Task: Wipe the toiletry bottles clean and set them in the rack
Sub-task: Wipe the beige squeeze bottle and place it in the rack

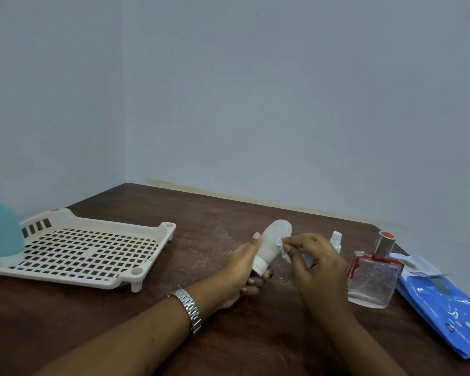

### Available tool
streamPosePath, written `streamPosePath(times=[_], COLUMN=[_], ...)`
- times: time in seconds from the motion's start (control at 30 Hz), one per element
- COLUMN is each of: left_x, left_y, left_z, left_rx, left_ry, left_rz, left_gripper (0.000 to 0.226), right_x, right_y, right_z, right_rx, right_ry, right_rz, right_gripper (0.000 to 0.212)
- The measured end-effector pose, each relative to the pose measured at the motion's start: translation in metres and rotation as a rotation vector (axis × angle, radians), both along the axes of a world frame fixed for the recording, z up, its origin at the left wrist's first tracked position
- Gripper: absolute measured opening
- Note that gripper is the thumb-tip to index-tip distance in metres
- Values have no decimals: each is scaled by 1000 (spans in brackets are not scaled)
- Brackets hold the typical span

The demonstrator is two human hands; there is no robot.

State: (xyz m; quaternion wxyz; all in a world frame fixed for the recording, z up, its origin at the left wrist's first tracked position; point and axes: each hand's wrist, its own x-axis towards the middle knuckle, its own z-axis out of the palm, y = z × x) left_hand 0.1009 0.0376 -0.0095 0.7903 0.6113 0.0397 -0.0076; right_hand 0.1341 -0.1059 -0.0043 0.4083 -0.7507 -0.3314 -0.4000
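Left hand (242,270) grips white bottle (272,244); right hand (316,263) presses wipe (282,246).

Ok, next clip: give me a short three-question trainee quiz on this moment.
1. True or false: the blue bottle stands in the rack.
2. Which of the hands grips the white bottle? A) left B) right C) neither
3. Fill in: the right hand pinches a ____ against the white bottle.
Key: 1 true; 2 A, the left hand; 3 wipe.
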Motion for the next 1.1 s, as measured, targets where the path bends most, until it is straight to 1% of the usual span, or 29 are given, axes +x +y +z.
streamPosePath(times=[0.1,0.2,0.33,0.43,0.53,0.67,0.77,0.83,0.93,1.0,1.1], left_x=[1,-2,-5,-5,-6,-5,-5,-5,-3,-1,1], left_y=[0,-1,-1,-3,-7,-7,-6,-6,-2,3,9], left_z=[0,-1,-3,-3,-4,-4,-5,-6,-6,-7,-6], left_rx=[41,84,183,190,162,150,209,273,370,422,403], left_ry=[2,-38,-133,-128,-120,-86,-88,-112,-155,-185,-211], left_rz=[-18,-13,63,101,121,72,23,2,14,42,100], left_gripper=[48,42,40,38,38,32,32,30,32,32,33], right_x=[3,1,-7,-9,-8,2,11,14,14,12,7], right_y=[-4,-4,1,2,0,-4,-11,-14,-14,-12,-8], right_z=[2,0,-8,-10,-10,-7,-3,-2,-3,-4,-7], right_rx=[58,54,-116,-183,-139,-53,64,126,150,151,86], right_ry=[16,14,-33,-15,9,23,55,100,172,189,158], right_rz=[-22,-30,-15,-2,5,-33,-59,-29,25,44,54], right_gripper=[18,18,23,23,21,18,18,18,22,25,25])
